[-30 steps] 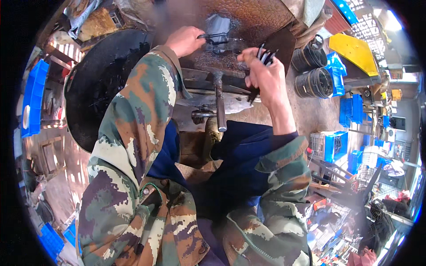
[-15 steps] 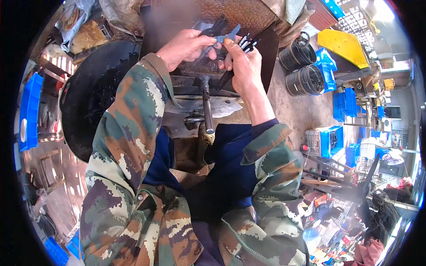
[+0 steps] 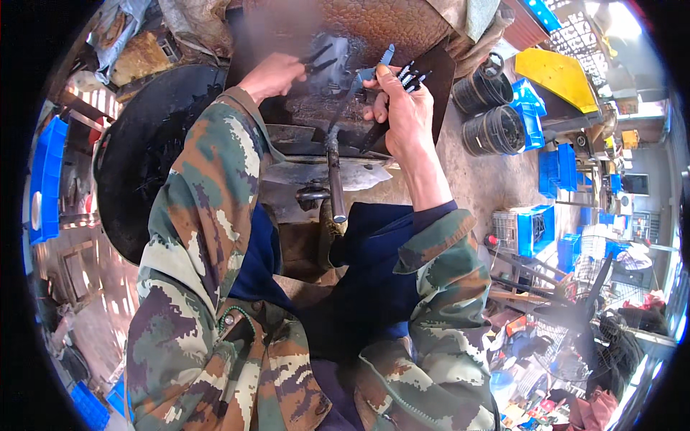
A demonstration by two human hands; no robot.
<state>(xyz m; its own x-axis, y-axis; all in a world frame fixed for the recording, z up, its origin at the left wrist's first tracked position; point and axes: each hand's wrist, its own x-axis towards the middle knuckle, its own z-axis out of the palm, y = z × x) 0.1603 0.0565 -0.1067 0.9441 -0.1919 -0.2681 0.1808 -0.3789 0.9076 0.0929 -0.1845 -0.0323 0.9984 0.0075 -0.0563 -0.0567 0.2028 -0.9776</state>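
Observation:
My right hand [image 3: 408, 115] is closed around several dark metal pieces with silvery toothed ends [image 3: 413, 77]. Between its thumb and fingers it also pinches a blue-grey metal piece [image 3: 384, 61] with a notched edge, tip pointing up and away. To the left, my left hand [image 3: 277, 75] is closed, knuckles up, with two thin dark strips [image 3: 321, 59] sticking out beyond its fingers; their hidden ends cannot be seen. Both hands are above a dark, worn metal work surface [image 3: 302, 115]. A metal rod [image 3: 335, 172] projects from its near side toward me.
A large round black pan [image 3: 154, 158] with dark pieces in it stands at the left. Two black buckets [image 3: 492, 129] stand on the floor at the right, near blue crates [image 3: 535, 228] and a yellow panel [image 3: 553, 77]. Clutter and a fan [image 3: 582, 316] lie lower right.
My left hand has let go of the blue-grey piece and moved left, away from my right hand, with the dark strips. My right hand keeps the piece and has shifted slightly right.

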